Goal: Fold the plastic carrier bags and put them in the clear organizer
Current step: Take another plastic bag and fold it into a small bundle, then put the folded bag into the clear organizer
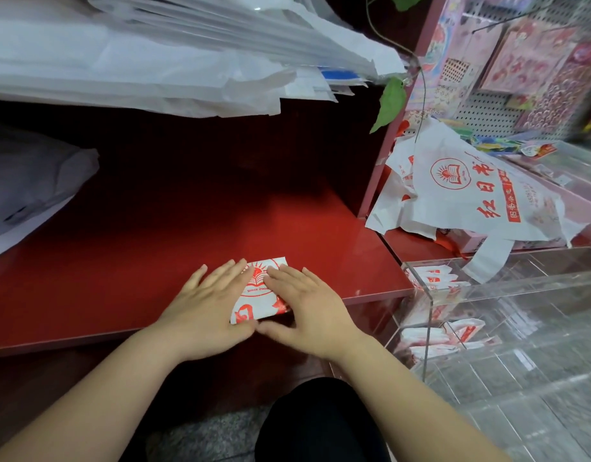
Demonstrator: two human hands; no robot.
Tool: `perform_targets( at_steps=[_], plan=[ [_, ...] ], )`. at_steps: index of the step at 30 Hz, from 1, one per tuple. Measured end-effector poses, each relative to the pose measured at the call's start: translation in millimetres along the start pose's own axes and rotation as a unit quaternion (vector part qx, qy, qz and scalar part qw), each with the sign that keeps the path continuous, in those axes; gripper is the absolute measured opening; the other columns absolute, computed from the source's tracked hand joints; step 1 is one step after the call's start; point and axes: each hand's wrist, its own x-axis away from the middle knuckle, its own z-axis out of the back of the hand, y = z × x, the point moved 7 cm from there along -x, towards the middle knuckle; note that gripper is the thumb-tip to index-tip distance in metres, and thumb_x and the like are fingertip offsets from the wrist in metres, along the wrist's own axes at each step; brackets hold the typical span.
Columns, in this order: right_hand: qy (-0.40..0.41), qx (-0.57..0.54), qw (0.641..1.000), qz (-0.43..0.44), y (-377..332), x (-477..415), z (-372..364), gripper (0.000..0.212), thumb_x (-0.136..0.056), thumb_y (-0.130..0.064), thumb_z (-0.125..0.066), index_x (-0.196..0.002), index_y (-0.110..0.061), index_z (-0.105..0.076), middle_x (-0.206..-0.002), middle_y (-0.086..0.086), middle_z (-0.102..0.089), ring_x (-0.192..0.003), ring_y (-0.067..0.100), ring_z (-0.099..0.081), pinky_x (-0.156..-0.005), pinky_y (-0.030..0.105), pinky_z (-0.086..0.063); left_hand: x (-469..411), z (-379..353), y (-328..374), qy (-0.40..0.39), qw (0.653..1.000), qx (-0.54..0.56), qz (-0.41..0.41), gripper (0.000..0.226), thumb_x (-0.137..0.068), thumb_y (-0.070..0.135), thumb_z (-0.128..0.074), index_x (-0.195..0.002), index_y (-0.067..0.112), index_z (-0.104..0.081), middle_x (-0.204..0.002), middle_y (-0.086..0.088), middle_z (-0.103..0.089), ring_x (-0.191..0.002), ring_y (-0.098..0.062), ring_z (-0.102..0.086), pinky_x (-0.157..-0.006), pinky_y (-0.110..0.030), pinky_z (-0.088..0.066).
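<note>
Hands: left hand, right hand flat, fingers straight, pressing folded bag.
Bag: on table, near front edge.
Tip: flatten creases outward, then pinch firmly for the organizer.

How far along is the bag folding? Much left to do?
Done: several folded white-and-red plastic bags already sit in the clear acrylic organizer. In hand: the left hand and right hand press one folded red-printed white bag flat on the red shelf. Left: that bag goes in, and a loose pile of unfolded white carrier bags waits behind the organizer.
</note>
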Motion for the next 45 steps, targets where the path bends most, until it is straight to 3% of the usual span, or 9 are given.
perform_targets(
  at_steps=[2, 6, 16, 20, 26, 32, 35, 39, 45],
  plan=[
    [-0.022, 0.002, 1.0, 0.008, -1, 5, -1, 0.066, -0.064, -0.049, -0.058, -0.114, -0.006, -0.063, -0.12, 0.01, -0.063, -0.111, 0.028, -0.06, -0.096, 0.048, -0.027, 6, 2, 0, 0.055, 0.998, -0.003, -0.02, 0.108, -0.048, 0.07, -0.007, -0.141, 0.023, 0.019, -0.144, 0.014, 0.021, -0.131, 0.003, 0.014, -0.11, -0.025, 0.01],
    [0.026, 0.062, 0.998, -0.01, -7, 7, 10, 0.043, -0.059, -0.039, -0.055, -0.091, -0.015, -0.071, -0.096, 0.0, -0.071, -0.088, 0.017, -0.068, -0.084, 0.038, -0.05, 13, 14, 6, 0.158, 0.985, 0.015, -0.065, 0.061, -0.062, 0.052, -0.043, -0.111, 0.019, -0.06, -0.104, 0.0, -0.069, -0.098, -0.013, -0.049, -0.083, -0.025, -0.036],
    [0.071, 0.033, 0.997, -0.022, -18, 14, 42, 0.017, -0.053, -0.018, -0.074, -0.064, -0.017, -0.061, -0.05, -0.006, -0.055, -0.041, 0.016, -0.052, -0.047, 0.02, -0.029, 34, 56, 42, 0.334, 0.935, 0.045, -0.109, 0.031, -0.073, 0.031, -0.042, -0.059, 0.02, -0.067, -0.057, 0.011, -0.061, -0.072, -0.01, -0.042, -0.062, -0.024, -0.028],
    [0.009, -0.111, 0.986, -0.124, 15, 46, 57, 0.054, -0.071, -0.035, -0.025, -0.096, -0.011, -0.067, -0.083, 0.007, -0.069, -0.073, 0.028, -0.062, -0.062, 0.031, -0.045, 22, 45, 69, 0.238, 0.949, 0.177, -0.104, 0.037, -0.072, 0.05, -0.042, -0.073, 0.023, -0.067, -0.068, 0.012, -0.064, -0.073, -0.007, -0.051, -0.056, -0.023, -0.038],
    [0.096, -0.254, 0.938, -0.213, 80, 106, 104, 0.019, -0.083, -0.012, -0.059, -0.099, -0.01, -0.069, -0.085, -0.007, -0.068, -0.079, 0.0, -0.056, -0.071, 0.014, -0.04, -12, 38, 143, 0.177, 0.934, 0.296, -0.09, 0.029, -0.072, 0.038, -0.063, -0.081, 0.011, -0.066, -0.068, -0.002, -0.063, -0.063, -0.012, -0.051, -0.063, -0.032, -0.038],
    [0.124, 0.107, 0.976, -0.146, 123, 150, 156, 0.033, -0.066, -0.033, -0.05, -0.086, -0.016, -0.069, -0.078, -0.005, -0.069, -0.081, 0.013, -0.048, -0.069, 0.026, -0.034, -50, 31, 236, 0.146, 0.98, 0.071, -0.118, 0.025, -0.093, 0.031, -0.047, -0.116, 0.024, -0.054, -0.113, 0.003, -0.061, -0.111, -0.02, -0.052, -0.077, -0.029, -0.035],
    [0.005, 0.184, 0.975, -0.128, 139, 149, 149, 0.018, -0.057, -0.021, -0.057, -0.071, -0.02, -0.067, -0.061, -0.007, -0.065, -0.061, 0.017, -0.061, -0.057, 0.022, -0.038, -67, 25, 268, 0.138, 0.981, 0.046, -0.131, 0.025, -0.094, 0.03, -0.044, -0.117, 0.024, -0.052, -0.118, 0.003, -0.058, -0.114, -0.02, -0.05, -0.08, -0.03, -0.037],
    [-0.162, 0.12, 0.95, -0.237, 179, 161, 134, 0.026, -0.088, -0.015, -0.049, -0.11, -0.021, -0.062, -0.102, 0.001, -0.067, -0.1, 0.023, -0.058, -0.073, 0.026, -0.034, -77, 8, 285, 0.111, 0.974, 0.123, -0.156, 0.029, -0.093, 0.032, -0.048, -0.122, 0.025, -0.051, -0.117, 0.005, -0.056, -0.113, -0.018, -0.049, -0.084, -0.03, -0.038],
    [0.088, -0.137, 0.872, -0.462, 262, 230, 156, 0.019, -0.085, 0.004, -0.052, -0.084, -0.011, -0.063, -0.072, 0.001, -0.061, -0.07, 0.015, -0.057, -0.061, 0.022, -0.041, -88, -31, 310, 0.034, 0.975, 0.11, -0.191, 0.034, -0.097, 0.033, -0.04, -0.128, 0.018, -0.045, -0.13, 0.004, -0.046, -0.121, -0.016, -0.041, -0.095, -0.027, -0.032]
  ],
)
